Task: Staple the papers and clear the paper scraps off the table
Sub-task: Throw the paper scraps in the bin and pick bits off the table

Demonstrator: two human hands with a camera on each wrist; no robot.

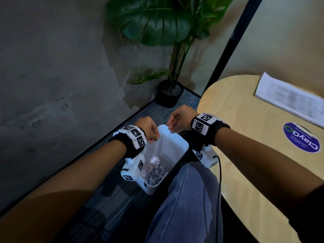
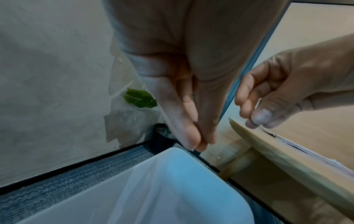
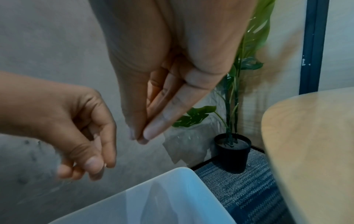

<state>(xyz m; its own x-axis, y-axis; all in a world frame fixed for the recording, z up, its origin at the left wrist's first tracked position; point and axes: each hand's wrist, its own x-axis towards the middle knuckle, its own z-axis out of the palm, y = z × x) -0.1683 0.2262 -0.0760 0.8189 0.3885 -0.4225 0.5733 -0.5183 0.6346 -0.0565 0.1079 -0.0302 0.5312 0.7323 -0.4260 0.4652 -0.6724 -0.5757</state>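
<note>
While both hands hang over the floor left of the counter (image 1: 245, 137), the wooden counter carries the stack of printed papers (image 1: 287, 100) at its far right. The white bin (image 1: 177, 142) stands on the carpet between the counter and the grey wall, and paper scraps (image 1: 156, 170) lie on its bottom. The left hand (image 1: 149, 128) is above the bin's left rim, fingertips drawn together against the thumb; nothing visible is held. The right hand (image 1: 178, 120) is above the far rim, fingers likewise bunched and empty. The hands are near each other but apart.
</note>
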